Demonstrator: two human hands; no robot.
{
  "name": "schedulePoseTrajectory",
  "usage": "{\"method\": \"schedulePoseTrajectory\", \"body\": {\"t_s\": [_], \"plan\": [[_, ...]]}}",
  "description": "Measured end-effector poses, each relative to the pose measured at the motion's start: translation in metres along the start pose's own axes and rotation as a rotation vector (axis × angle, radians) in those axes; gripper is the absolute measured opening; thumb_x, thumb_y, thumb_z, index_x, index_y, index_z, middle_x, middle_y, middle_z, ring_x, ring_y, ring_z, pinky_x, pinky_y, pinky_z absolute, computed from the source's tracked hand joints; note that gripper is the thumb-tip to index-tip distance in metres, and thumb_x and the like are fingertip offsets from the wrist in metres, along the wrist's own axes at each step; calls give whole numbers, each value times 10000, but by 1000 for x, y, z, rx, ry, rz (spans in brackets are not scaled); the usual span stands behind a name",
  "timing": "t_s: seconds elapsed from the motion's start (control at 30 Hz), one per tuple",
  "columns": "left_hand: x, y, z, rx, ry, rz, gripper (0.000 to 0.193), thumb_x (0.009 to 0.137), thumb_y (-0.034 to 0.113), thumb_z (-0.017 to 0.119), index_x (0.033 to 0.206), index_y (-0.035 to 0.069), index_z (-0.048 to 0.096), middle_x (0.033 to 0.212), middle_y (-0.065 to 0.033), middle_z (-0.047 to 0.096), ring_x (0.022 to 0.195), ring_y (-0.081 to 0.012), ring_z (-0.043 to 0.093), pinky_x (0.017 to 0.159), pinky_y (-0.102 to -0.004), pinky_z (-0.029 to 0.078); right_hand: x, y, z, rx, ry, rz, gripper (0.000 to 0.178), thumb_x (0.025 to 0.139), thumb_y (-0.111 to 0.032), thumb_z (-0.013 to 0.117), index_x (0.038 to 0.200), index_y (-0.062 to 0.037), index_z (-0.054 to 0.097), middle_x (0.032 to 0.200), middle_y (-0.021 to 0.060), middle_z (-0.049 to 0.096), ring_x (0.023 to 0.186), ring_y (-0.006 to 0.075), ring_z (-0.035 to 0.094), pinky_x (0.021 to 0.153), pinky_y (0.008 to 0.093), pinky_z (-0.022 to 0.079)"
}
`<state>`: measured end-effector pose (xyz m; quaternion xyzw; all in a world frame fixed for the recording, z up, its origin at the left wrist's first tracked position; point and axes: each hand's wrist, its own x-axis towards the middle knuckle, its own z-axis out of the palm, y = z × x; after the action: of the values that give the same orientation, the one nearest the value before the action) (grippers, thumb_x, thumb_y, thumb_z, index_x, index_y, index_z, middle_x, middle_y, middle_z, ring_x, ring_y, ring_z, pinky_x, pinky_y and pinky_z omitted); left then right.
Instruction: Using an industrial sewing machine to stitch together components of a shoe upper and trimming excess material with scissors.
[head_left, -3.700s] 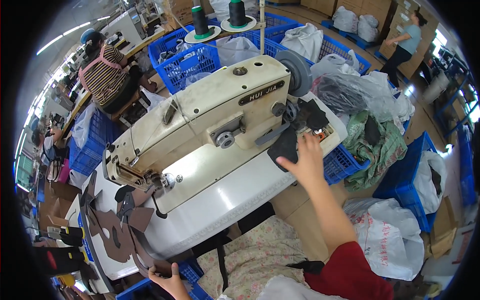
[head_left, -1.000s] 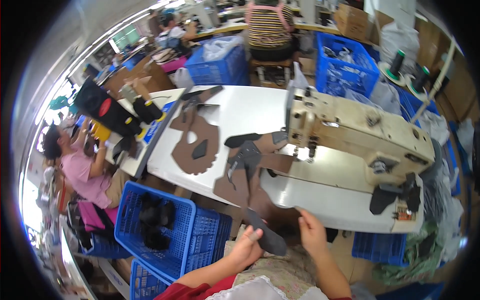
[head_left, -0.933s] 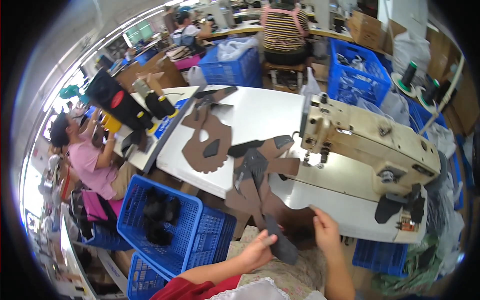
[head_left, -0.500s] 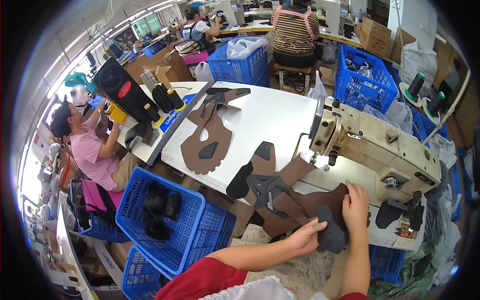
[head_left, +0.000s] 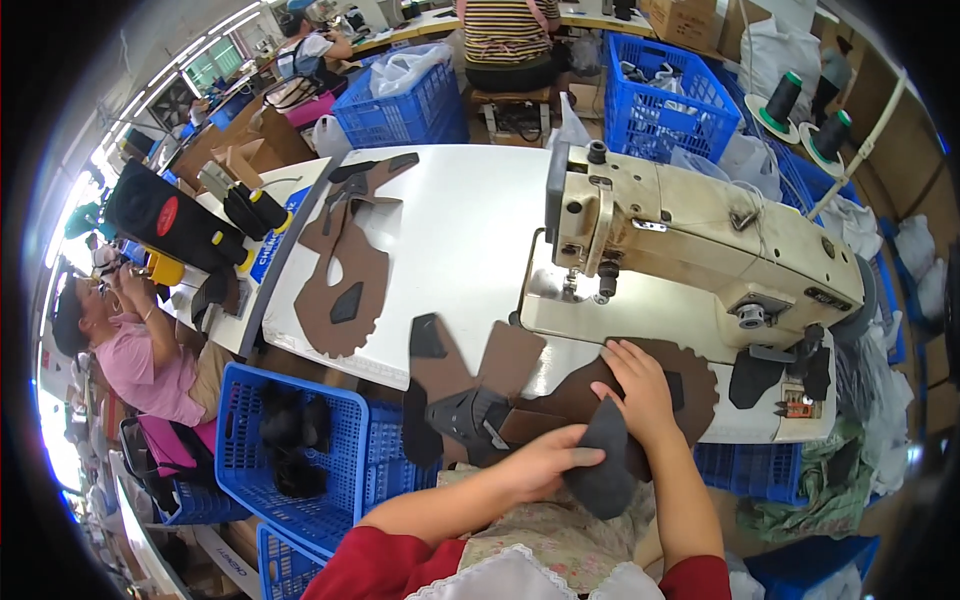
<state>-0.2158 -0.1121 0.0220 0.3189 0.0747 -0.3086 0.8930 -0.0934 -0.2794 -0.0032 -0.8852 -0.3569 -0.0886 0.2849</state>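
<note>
My left hand pinches a dark grey, pointed patch between thumb and fingers, held above my lap at the table's front edge. My right hand lies with fingers stretched out on a large brown leather-like cut piece. That piece has a scalloped right end, dark patches and a dark laced-looking section on its left. Part of it is covered by my hands and the grey patch. A second brown cut piece with dark patches rests on the table's left side.
The sewing machine stands just beyond my hands on the white table. Small dark pieces lie near its right end. Blue crates stand at lower left; another crate is behind. A person in pink works at left.
The view has shifted to the right. My right hand has moved from the brown piece's raised edge to lying across it, and the piece is flatter, its scalloped end showing. The left hand keeps the grey patch.
</note>
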Motion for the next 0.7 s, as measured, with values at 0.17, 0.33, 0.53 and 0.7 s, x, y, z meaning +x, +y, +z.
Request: {"method": "schedulePoseTrajectory", "body": {"t_s": [0.17,0.33,0.53,0.7], "plan": [[-17,98,-11,1393,223,424,322,819,134,680,1122,39,624,943,-172,680,867,-270,685,741,-378,536,5,-18,7,-244,-81,65,445,895,-290,638,1296,-101,599,1396,117,543,1340,288,434,1118,511,299],[41,163,-12,2076,303,464,402,875,330,616,1217,120,631,755,-159,682,731,-368,676,665,-461,538,6,-30,12,-293,-22,170,395,927,-249,575,1298,-116,595,1432,121,479,1331,348,412,1125,521,279],[101,159,-23,2332,189,83,650,943,545,499,1419,103,480,776,-124,716,716,-318,703,633,-433,533,0,-26,15,-291,-29,174,377,928,-256,569,1262,-88,617,1422,129,494,1335,349,410,1124,525,276],[94,163,-41,2279,216,97,658,942,569,483,1411,108,489,775,-144,711,734,-338,698,654,-447,534,5,-29,9,-263,-15,142,424,922,-257,575,1306,-77,582,1421,113,507,1330,327,428,1122,510,291]]}}
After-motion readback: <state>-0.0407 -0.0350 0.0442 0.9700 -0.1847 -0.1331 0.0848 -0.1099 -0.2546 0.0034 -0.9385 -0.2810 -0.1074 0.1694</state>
